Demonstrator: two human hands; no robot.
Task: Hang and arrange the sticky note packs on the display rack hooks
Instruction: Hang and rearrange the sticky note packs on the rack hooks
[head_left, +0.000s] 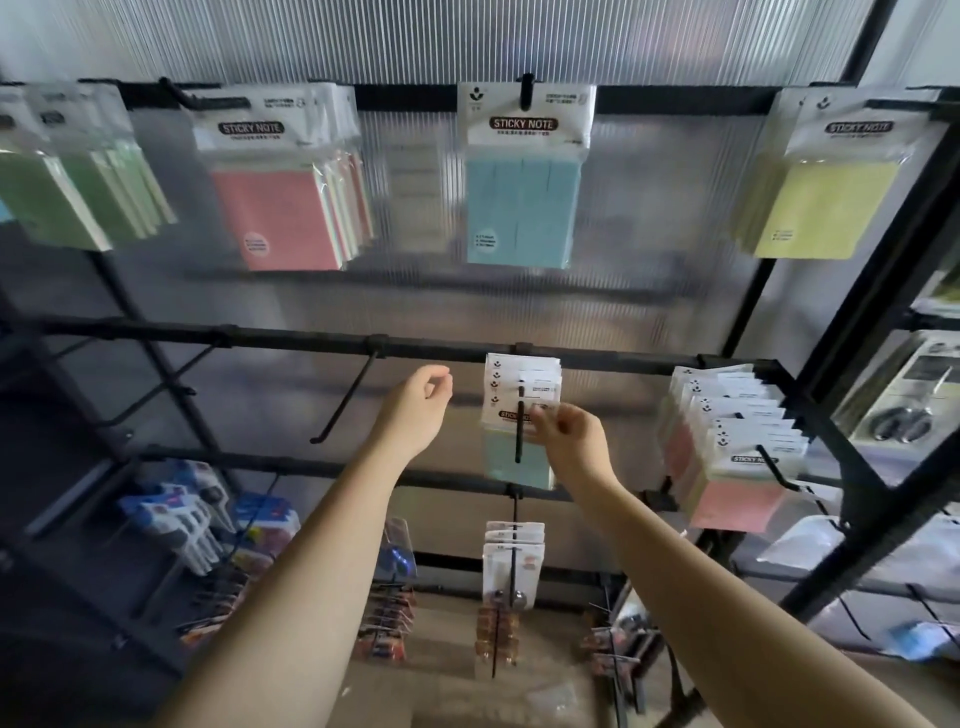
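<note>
right hand (569, 436) fingers touch hooked blue pack (519, 415).

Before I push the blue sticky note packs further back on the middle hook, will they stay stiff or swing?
The blue sticky note packs hang only from the hook, so they would probably swing. The clear wrapping looks glossy, perhaps slippery under the right hand.
</note>
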